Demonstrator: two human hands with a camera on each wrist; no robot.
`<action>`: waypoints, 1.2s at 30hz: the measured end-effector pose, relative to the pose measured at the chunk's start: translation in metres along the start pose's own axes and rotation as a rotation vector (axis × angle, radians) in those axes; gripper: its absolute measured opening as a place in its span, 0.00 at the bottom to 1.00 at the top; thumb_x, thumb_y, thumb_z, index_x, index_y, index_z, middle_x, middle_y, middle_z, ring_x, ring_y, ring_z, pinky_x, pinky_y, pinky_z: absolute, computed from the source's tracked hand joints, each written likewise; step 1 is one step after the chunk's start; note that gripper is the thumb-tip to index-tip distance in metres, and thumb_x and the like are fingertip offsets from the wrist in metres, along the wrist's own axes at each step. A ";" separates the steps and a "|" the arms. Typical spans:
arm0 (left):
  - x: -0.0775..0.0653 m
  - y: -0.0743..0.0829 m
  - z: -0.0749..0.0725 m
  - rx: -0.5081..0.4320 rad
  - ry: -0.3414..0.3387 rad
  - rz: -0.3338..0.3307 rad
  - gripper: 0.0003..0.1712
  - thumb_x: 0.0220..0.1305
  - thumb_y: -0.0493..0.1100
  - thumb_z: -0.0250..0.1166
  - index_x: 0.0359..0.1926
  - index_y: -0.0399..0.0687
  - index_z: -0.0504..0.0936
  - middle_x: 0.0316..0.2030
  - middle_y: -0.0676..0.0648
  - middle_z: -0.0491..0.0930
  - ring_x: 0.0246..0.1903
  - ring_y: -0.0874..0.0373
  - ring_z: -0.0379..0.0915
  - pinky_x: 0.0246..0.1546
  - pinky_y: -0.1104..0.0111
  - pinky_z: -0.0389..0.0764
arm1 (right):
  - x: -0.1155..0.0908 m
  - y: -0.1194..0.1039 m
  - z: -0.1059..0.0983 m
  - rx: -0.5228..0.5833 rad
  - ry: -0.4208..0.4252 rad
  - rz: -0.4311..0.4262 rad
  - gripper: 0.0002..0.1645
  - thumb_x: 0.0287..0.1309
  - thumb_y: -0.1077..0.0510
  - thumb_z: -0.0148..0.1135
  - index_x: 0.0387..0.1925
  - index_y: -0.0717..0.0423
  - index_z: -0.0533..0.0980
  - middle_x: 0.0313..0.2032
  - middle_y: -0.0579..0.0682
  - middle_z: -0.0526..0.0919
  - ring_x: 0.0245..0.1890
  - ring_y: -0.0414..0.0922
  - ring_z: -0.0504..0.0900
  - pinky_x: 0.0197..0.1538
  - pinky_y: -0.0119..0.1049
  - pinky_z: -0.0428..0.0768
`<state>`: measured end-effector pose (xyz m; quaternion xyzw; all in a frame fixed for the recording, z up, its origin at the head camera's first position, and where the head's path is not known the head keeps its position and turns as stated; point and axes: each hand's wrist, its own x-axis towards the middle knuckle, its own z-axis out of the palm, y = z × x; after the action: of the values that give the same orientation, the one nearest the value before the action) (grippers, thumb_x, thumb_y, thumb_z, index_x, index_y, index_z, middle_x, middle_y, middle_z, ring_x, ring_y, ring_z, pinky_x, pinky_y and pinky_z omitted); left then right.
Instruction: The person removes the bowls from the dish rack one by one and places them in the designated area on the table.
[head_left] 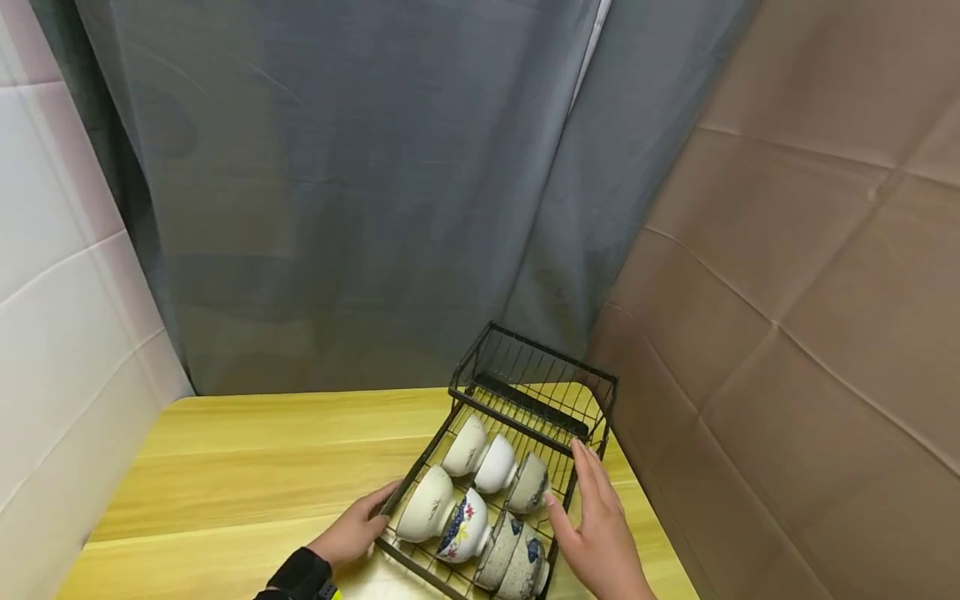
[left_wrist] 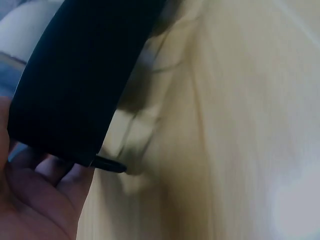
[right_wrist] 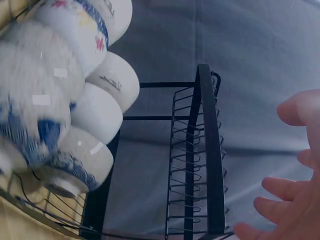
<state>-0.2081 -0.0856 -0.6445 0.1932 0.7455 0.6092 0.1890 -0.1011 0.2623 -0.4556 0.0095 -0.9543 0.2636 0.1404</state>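
Observation:
A black wire dish rack [head_left: 420, 570] stands at an angle on the table, with several bowls tipped on their sides in two rows. My left hand [head_left: 356, 527] grips the rack's left front corner; in the left wrist view, fingers curl under the black edge [left_wrist: 75, 90]. Beside the rack's right side is my right hand [head_left: 600, 529], its fingers extended, the thumb close to a grey speckled bowl [head_left: 527, 483]. The front row has a cream bowl [head_left: 424, 505], a flowered bowl [head_left: 463, 527] and two speckled ones [head_left: 525, 571]. Behind them lie another cream bowl [head_left: 465, 446] and a white bowl [head_left: 495, 464].
The rack's raised back tier [head_left: 531, 404] carries a long black bar. The wooden table [head_left: 247, 467] extends to the left. A grey curtain [head_left: 360, 208] hangs behind, a brown cloth wall [head_left: 787, 375] rises at the right and a white one [head_left: 67, 275] at the left.

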 end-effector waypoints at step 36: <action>-0.016 -0.004 -0.018 0.009 0.051 -0.046 0.32 0.77 0.32 0.52 0.78 0.43 0.62 0.76 0.30 0.56 0.76 0.28 0.45 0.71 0.35 0.50 | 0.164 0.104 -0.023 0.076 -0.147 -0.115 0.32 0.82 0.42 0.40 0.74 0.56 0.67 0.74 0.65 0.64 0.75 0.69 0.56 0.69 0.72 0.57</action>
<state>-0.2041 -0.1094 -0.6448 0.1615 0.7570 0.6061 0.1829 -0.2627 0.3726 -0.4442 0.0889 -0.9492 0.2898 0.0843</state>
